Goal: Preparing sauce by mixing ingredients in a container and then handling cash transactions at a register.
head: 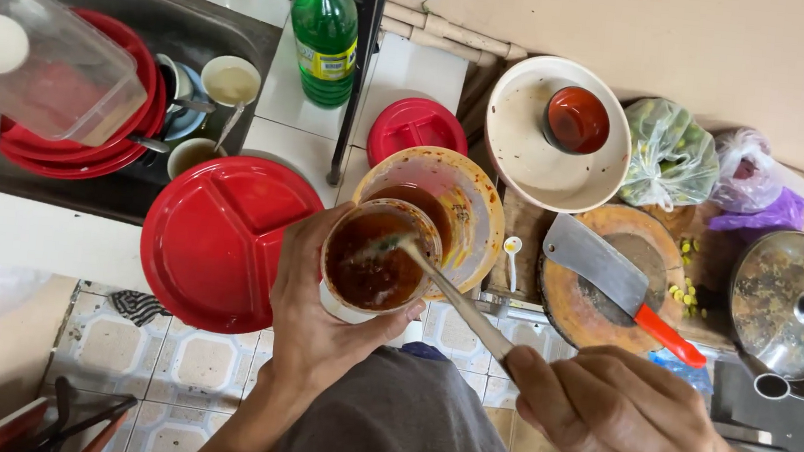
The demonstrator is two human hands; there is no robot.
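Your left hand (317, 316) is wrapped round a cup (375, 262) of red-brown sauce. Your right hand (619, 410) grips a spoon (454, 298) handle, tip in the sauce. Sauce-stained bowl (467, 203) just beyond the cup; red divided plate (217, 239) w/ nothing on it, left of your left hand.

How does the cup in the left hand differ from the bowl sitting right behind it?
The cup is narrow and deep; the bowl is wide and shallow. The cup is held up in the left hand, with a spoon from the right hand in it; the bowl rests on the counter. The cup is nearly full of sauce; the bowl is mostly smeared, with sauce pooled low. Both hold reddish-brown sauce.
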